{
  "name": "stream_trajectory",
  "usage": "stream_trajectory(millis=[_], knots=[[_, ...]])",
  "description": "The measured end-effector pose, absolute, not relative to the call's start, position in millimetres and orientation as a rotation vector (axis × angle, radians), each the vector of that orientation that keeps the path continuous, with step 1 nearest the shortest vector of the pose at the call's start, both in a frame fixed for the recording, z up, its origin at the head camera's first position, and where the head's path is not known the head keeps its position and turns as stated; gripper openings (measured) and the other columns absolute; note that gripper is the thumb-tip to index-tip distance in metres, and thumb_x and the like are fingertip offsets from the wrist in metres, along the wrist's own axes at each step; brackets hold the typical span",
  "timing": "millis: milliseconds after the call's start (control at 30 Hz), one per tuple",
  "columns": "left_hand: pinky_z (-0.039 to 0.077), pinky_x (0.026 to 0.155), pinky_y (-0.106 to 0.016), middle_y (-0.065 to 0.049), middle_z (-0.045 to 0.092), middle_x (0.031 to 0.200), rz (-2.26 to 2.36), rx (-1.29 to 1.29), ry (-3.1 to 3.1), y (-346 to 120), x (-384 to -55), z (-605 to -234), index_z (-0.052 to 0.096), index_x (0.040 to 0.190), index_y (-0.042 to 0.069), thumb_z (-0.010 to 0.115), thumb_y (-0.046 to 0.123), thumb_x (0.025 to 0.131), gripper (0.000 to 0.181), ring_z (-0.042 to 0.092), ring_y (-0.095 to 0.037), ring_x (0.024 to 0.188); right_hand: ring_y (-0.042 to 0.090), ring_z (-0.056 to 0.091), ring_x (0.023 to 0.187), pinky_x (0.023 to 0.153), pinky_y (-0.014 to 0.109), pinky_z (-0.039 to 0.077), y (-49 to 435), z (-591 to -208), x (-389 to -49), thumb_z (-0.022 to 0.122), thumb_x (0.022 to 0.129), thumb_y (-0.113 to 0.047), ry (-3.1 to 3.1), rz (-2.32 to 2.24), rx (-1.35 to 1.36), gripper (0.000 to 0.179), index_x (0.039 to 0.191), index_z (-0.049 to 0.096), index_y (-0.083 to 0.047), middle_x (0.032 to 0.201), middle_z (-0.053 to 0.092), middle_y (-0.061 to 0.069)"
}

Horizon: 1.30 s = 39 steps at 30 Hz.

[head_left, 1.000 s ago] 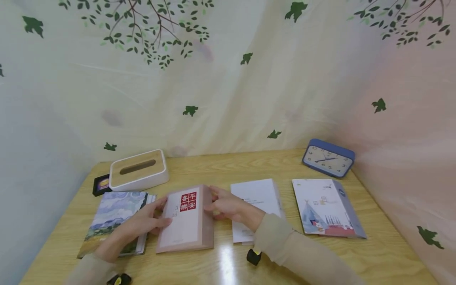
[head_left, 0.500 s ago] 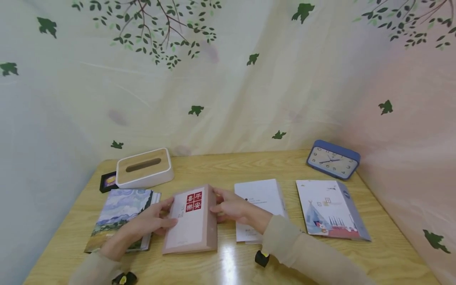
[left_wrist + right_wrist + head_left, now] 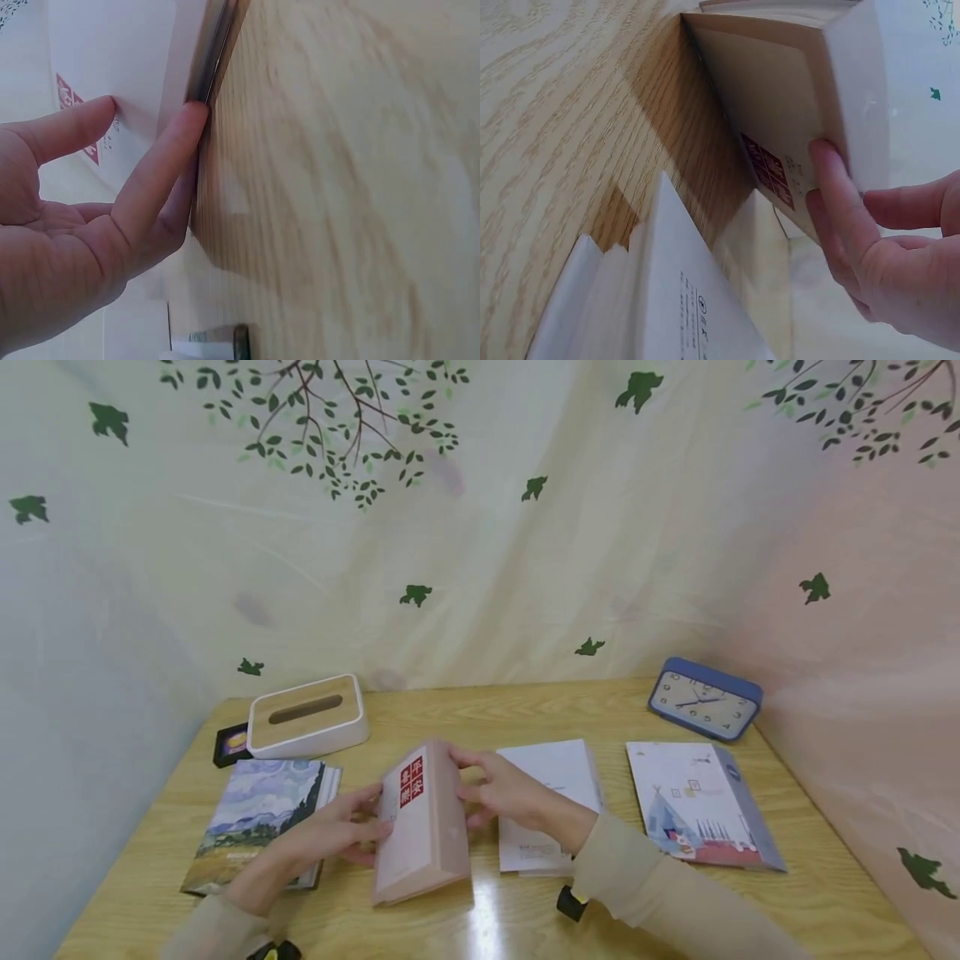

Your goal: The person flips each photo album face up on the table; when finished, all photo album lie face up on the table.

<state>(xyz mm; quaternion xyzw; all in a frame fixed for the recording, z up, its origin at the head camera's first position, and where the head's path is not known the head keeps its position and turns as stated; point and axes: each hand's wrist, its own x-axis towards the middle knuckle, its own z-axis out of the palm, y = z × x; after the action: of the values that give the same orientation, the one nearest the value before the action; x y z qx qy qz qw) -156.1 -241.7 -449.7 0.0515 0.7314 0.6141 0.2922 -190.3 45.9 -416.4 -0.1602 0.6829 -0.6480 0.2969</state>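
A pale pink book (image 3: 411, 847) with red squares of Chinese characters stands tilted on the table, its spine side raised to the right. My left hand (image 3: 330, 833) holds its left edge, the thumb on the front cover and the fingers at the underside, as the left wrist view shows. On the spine side my right hand (image 3: 513, 789) grips the book, thumb against the spine and fingers on the back cover (image 3: 780, 97). A white book (image 3: 546, 767) lies just under my right forearm. Beside my left hand is a book with a painted landscape cover (image 3: 258, 806).
At the right lies a book with a tent drawing (image 3: 693, 810), below a blue clock (image 3: 705, 702). A white tissue box with a wooden top (image 3: 307, 718) stands at the back left, next to a small black box (image 3: 231, 743). A printed curtain (image 3: 480, 552) hangs behind the table.
The pink book has gone from lying nearly flat to tilted, its spine side lifted by my right hand. Both hands keep hold of it. The head view has shifted slightly.
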Motion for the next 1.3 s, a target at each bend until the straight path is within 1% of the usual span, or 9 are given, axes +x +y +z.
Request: stream_trajectory(millis=[133, 267, 400, 467, 567, 767, 967, 1100, 1300], knots=[[0.059, 0.083, -0.05, -0.031, 0.04, 0.143, 1.662, 0.101, 1.896, -238, -158, -448, 0.009, 0.16, -0.004, 0.069, 0.024, 0.099, 0.091, 0.063, -0.032, 0.109, 0.032, 0.066, 0.107, 0.072, 0.041, 0.062, 47, -415, -191, 0.053, 0.104, -0.003, 1.827, -1.719, -0.405, 0.061, 0.16, 0.032, -0.019, 0.147, 0.042, 0.018], [0.058, 0.086, -0.05, -0.031, 0.038, 0.147, 1.681, 0.092, 1.856, -234, -161, -446, 0.009, 0.161, -0.002, 0.069, 0.025, 0.099, 0.09, 0.062, -0.033, 0.113, 0.034, 0.065, 0.108, 0.073, 0.044, 0.062, 48, -412, -191, 0.055, 0.105, -0.008, 1.809, -1.742, -0.418, 0.063, 0.161, 0.03, -0.02, 0.151, 0.04, 0.017], [0.057, 0.088, -0.05, -0.028, 0.043, 0.145, 1.679, 0.118, 1.826, -231, -164, -444, 0.009, 0.161, 0.0, 0.065, 0.027, 0.101, 0.087, 0.062, -0.032, 0.114, 0.035, 0.064, 0.11, 0.073, 0.044, 0.061, 49, -409, -192, 0.057, 0.104, -0.01, 1.802, -1.766, -0.417, 0.064, 0.161, 0.03, -0.021, 0.152, 0.039, 0.017], [0.057, 0.089, -0.049, -0.027, 0.046, 0.143, 1.676, 0.132, 1.816, -229, -166, -443, 0.008, 0.161, -0.001, 0.063, 0.027, 0.102, 0.085, 0.063, -0.031, 0.114, 0.034, 0.063, 0.111, 0.074, 0.044, 0.061, 50, -408, -193, 0.057, 0.104, -0.011, 1.798, -1.77, -0.413, 0.064, 0.161, 0.03, -0.022, 0.152, 0.039, 0.017], [0.056, 0.091, -0.05, -0.026, 0.048, 0.142, 1.677, 0.165, 1.792, -227, -168, -441, 0.006, 0.161, -0.002, 0.06, 0.027, 0.104, 0.084, 0.062, -0.031, 0.115, 0.032, 0.063, 0.112, 0.076, 0.044, 0.061, 51, -407, -194, 0.057, 0.105, -0.012, 1.792, -1.778, -0.411, 0.064, 0.161, 0.031, -0.024, 0.152, 0.039, 0.016], [0.052, 0.097, -0.051, -0.028, 0.041, 0.15, 1.713, 0.221, 1.734, -223, -171, -439, 0.003, 0.161, -0.001, 0.053, 0.028, 0.108, 0.079, 0.058, -0.034, 0.123, 0.03, 0.062, 0.114, 0.077, 0.044, 0.061, 52, -404, -196, 0.058, 0.105, -0.015, 1.795, -1.8, -0.428, 0.063, 0.161, 0.031, -0.023, 0.152, 0.04, 0.014], [0.048, 0.103, -0.047, -0.029, 0.041, 0.152, 1.743, 0.23, 1.703, -216, -172, -437, 0.005, 0.161, -0.001, 0.053, 0.031, 0.108, 0.079, 0.049, -0.035, 0.135, 0.032, 0.061, 0.115, 0.076, 0.045, 0.061, 53, -403, -197, 0.056, 0.106, -0.014, 1.794, -1.826, -0.448, 0.061, 0.161, 0.031, -0.021, 0.152, 0.039, 0.016], [0.048, 0.103, -0.048, -0.029, 0.04, 0.152, 1.747, 0.217, 1.717, -214, -171, -438, 0.006, 0.161, -0.001, 0.053, 0.032, 0.107, 0.079, 0.047, -0.037, 0.136, 0.033, 0.06, 0.115, 0.075, 0.044, 0.061, 52, -404, -197, 0.054, 0.107, -0.015, 1.793, -1.837, -0.449, 0.06, 0.161, 0.03, -0.018, 0.152, 0.039, 0.017], [0.048, 0.102, -0.049, -0.029, 0.04, 0.153, 1.745, 0.209, 1.72, -214, -172, -441, 0.006, 0.162, 0.0, 0.053, 0.033, 0.107, 0.079, 0.044, -0.04, 0.137, 0.033, 0.059, 0.117, 0.076, 0.045, 0.061, 52, -404, -196, 0.055, 0.107, -0.016, 1.797, -1.844, -0.427, 0.059, 0.161, 0.031, -0.019, 0.153, 0.038, 0.016]])
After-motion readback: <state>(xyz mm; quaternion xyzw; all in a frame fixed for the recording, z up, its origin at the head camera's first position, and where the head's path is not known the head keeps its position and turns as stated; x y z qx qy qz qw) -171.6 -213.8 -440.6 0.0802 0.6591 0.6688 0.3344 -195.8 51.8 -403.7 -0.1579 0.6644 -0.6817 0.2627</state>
